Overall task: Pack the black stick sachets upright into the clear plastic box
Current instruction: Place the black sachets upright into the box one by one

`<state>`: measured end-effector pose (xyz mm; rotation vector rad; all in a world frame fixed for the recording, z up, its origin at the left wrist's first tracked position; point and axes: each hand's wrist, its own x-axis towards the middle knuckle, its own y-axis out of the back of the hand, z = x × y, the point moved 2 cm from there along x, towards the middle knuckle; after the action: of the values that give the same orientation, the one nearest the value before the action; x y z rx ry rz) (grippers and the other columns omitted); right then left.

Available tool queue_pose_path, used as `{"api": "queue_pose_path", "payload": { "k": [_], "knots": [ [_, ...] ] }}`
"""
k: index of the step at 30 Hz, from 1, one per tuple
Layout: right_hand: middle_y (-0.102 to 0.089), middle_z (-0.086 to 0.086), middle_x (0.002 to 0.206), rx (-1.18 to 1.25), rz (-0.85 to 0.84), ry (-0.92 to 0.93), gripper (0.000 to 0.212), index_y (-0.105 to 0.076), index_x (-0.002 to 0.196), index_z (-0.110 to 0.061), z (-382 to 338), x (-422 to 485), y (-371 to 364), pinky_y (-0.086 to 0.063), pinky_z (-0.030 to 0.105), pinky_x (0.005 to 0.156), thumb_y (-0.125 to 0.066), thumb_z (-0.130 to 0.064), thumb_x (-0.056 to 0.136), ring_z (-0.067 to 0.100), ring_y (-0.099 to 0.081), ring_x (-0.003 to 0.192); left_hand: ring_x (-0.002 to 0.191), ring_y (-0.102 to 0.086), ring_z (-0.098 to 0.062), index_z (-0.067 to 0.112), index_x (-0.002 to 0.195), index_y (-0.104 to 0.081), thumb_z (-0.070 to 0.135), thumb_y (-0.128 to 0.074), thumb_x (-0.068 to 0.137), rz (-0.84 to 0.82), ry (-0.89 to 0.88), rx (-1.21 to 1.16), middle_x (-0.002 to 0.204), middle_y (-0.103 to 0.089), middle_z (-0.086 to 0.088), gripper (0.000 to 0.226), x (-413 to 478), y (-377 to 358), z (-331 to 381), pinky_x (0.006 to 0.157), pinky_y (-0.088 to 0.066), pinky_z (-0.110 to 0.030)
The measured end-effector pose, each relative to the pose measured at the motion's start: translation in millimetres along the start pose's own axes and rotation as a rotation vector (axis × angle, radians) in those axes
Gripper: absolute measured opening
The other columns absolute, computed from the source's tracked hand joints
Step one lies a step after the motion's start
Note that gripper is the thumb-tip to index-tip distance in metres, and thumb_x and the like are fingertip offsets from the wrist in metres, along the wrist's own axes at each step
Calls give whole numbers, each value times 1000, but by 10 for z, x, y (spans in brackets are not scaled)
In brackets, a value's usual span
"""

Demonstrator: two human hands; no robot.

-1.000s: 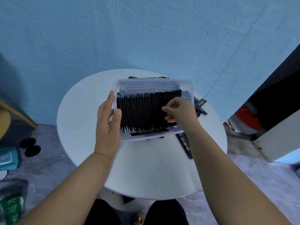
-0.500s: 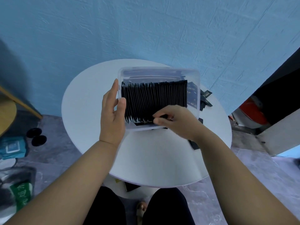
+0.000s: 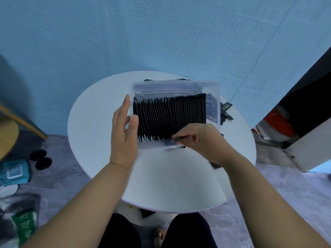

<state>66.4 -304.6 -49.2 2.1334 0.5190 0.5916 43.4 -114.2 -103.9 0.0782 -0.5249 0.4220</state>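
Note:
A clear plastic box (image 3: 174,85) stands on the round white table (image 3: 100,122). Inside it a tight row of black stick sachets (image 3: 170,115) stands on edge, filling most of its width. My left hand (image 3: 123,129) grips the box's left wall, thumb inside against the first sachets. At the near right corner my right hand (image 3: 200,138) pinches a black sachet (image 3: 176,139) low at the near rim. More loose sachets (image 3: 226,109) lie on the table to the right of the box and behind it.
A blue wall rises just behind the table. On the floor at left lie two black discs (image 3: 40,159), a teal packet (image 3: 15,173) and a green bag (image 3: 23,228). A wooden piece (image 3: 21,120) sits far left. My legs are under the table's near edge.
My right hand has dropped from the top of the sachet row to the near right corner of the box, where it now pinches a sachet. My left hand has kept its hold.

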Motion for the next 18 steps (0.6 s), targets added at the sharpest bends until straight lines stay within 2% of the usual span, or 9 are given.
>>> {"api": "queue_pose_path", "payload": {
  "k": [2,5,9,11,14,16,18],
  "knots": [
    [-62,-13,73,101,133,-105,15,-71,87,-21,5,14,106,-43,8,60,-66,-7,84,-3,-58,63,117,-30,27,27,139,-22,14,-36,99,3,-2,-5,127,-36,24,44,1,2,-3,93,-22,4],
    [-64,-2,63,303,407,-244,8,-65,83,-15,3,93,289,-45,8,54,-63,-10,88,1,-59,50,118,-30,27,30,137,-23,17,-36,98,2,7,-15,128,-36,25,43,2,1,2,93,-22,4],
    [-64,-2,63,301,665,-282,16,-58,75,-24,5,249,442,-46,12,51,-65,-18,87,2,-59,50,117,-30,27,31,137,-23,17,-36,98,6,10,-14,128,-36,25,43,-2,5,0,93,-22,4],
    [-63,-2,65,272,727,-285,18,-55,73,-24,2,323,448,-47,12,51,-66,-19,87,0,-59,52,118,-31,27,33,136,-24,17,-36,98,7,18,-19,127,-36,26,43,-2,5,1,93,-23,3],
    [-63,2,66,279,773,-303,24,-50,69,-24,14,410,410,-57,28,61,-65,-20,86,10,-66,60,119,-30,26,37,134,-26,19,-37,97,11,19,-23,127,-36,27,42,-3,4,10,94,-22,3],
    [-64,4,66,266,779,-317,26,-48,67,-24,27,442,383,-58,38,68,-65,-20,86,15,-67,63,120,-30,26,40,131,-28,21,-37,96,10,22,-26,127,-36,28,41,2,4,15,95,-22,3],
    [-63,3,65,269,775,-318,28,-46,66,-23,37,456,360,-57,42,70,-65,-20,87,14,-67,62,120,-30,26,42,129,-29,23,-36,95,10,22,-26,128,-36,28,40,5,5,16,95,-23,3]
  ]
}}
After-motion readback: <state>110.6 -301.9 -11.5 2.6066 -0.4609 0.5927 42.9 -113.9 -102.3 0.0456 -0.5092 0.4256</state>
